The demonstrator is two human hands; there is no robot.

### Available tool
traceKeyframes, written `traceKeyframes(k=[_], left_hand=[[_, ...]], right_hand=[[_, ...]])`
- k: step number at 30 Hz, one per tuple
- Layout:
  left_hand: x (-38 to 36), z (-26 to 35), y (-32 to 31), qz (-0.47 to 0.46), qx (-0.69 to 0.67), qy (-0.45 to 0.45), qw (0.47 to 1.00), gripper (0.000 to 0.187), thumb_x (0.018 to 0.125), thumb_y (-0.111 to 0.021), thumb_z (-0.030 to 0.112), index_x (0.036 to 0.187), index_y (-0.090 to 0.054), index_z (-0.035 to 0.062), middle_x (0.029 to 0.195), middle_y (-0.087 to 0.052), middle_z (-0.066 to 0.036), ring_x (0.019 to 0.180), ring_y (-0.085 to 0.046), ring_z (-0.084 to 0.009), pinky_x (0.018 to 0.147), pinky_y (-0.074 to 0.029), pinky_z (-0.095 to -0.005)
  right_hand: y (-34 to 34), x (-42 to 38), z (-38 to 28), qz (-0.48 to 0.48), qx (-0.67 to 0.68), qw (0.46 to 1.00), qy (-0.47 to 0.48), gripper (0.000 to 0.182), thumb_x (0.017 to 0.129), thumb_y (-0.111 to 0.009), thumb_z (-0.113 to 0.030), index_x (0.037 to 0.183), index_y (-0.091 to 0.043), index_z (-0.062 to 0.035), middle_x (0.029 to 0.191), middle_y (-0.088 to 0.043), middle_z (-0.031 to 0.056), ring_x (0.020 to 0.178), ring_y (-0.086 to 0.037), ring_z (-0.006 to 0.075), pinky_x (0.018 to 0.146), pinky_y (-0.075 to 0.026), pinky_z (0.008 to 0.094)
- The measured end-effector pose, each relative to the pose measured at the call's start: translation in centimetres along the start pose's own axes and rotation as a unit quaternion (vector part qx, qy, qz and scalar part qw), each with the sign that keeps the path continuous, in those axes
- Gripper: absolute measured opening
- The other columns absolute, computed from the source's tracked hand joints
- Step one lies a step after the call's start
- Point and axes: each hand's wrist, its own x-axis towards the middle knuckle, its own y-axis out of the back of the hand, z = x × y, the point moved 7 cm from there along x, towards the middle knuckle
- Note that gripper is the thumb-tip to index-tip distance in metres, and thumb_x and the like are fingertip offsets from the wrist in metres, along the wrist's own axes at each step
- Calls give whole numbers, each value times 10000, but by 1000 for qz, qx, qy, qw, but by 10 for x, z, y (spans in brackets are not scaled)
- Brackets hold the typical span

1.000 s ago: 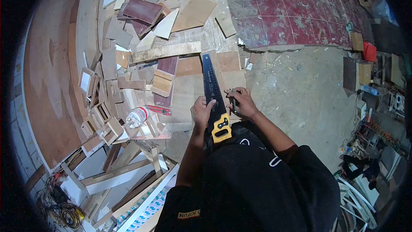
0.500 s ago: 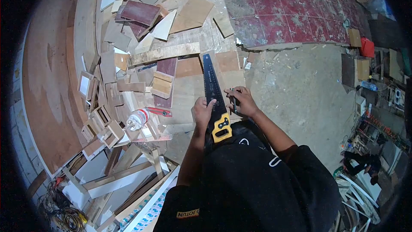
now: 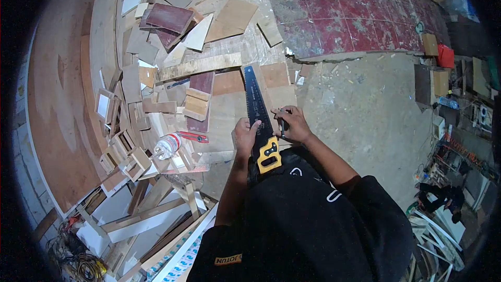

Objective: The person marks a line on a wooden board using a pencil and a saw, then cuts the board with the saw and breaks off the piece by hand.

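A hand saw (image 3: 255, 99) with a black blade and a yellow-black handle lies on a flat wooden piece, its handle toward my body. My left hand (image 3: 245, 134) is closed at the blade's left edge, its thumb pressed on top of the blade near the handle. Just right of the blade, my right hand (image 3: 295, 124) pinches a thin dark pen (image 3: 282, 126), whose point is close to the saw's right edge. I cannot make out whether the tip touches the wood.
Left of the saw lie a red utility knife (image 3: 194, 137), a white bottle (image 3: 167, 146) and wood offcuts (image 3: 197, 103). A long wooden strip (image 3: 201, 66) crosses the worktop. Concrete floor (image 3: 360, 115) stretches to the right. Another person (image 3: 443, 198) is at far right.
The pen and my right hand have shifted slightly beside the blade. The saw and my left hand stay in nearly the same place.
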Motion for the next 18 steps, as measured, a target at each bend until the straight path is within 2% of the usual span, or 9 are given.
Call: traceKeyframes(k=[7, 11, 18], left_hand=[[4, -18, -11, -16, -54, 6, 998, 299, 819, -822, 203, 935, -647, -9, 781, -686, -84, 701, -639, -131, 655, -515, -280], [4, -17, -10, -10, -46, -4, 999, 297, 818, -823, 206, 926, -648, -8, 782, -691, -87, 715, -651, -128, 660, -519, -285], [3, -7, -2, 5, -9, -6, 1000, 384, 775, -862, 275, 877, -628, -13, 720, -624, -74, 653, -573, -138, 629, -494, -303]], right_hand=[[2, 0, -3, 4, -5, 1000, -2, 893, 578, -912, -346, 1388, -564, -199, 1155, -663, 31, 1189, -503, 290, 1019, -367, 439], [3, -1, -3, 19, -5, 1000, 1, 883, 575, -913, -353, 1377, -575, -204, 1162, -659, 51, 1189, -504, 291, 1017, -370, 439], [2, 0, -4, 7, -22, 1000, 6, 899, 572, -914, -364, 1383, -564, -198, 1183, -648, 69, 1178, -507, 296, 1004, -379, 440]])
